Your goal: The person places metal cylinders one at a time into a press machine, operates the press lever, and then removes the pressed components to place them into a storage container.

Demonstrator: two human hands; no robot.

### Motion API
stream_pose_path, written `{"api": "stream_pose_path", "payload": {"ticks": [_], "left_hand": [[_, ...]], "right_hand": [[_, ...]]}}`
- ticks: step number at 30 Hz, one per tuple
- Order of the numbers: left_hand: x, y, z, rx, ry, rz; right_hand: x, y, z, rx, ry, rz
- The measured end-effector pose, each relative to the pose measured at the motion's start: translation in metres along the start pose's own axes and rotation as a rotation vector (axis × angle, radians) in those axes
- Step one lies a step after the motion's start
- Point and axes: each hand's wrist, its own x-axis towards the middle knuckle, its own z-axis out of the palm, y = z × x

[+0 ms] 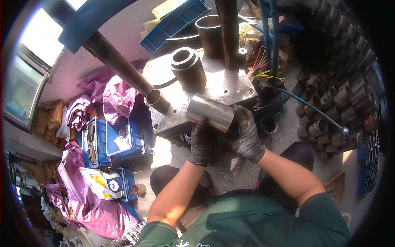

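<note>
A shiny metal cylinder is held tilted between my two gloved hands, just in front of a machine's steel bed plate. My left hand, in a dirty grey glove, is closed on its near left side, with part of the fingers in shadow. Around the right end my right hand is wrapped, the thumb side hidden behind the palm. Beyond the cylinder, a thick steel die with a stepped round top stands upright on the plate.
Two steel columns rise from the plate. A lever with a ball knob reaches out at the right, before stacked metal sleeves. Blue crates and purple sacks lie left. A sleeve stands on the floor.
</note>
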Motion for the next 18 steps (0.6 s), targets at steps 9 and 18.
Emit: {"api": "stream_pose_path", "payload": {"ticks": [9, 18], "left_hand": [[-0.009, 0.011, 0.020, 0.175, 0.013, 0.178], [0.001, 0.007, -0.018, 0.879, 0.158, 0.486]], "right_hand": [[0.010, 0.003, -0.015, 0.009, -0.061, -0.103], [0.014, -0.006, -0.031, 0.592, -0.113, 0.336]]}}
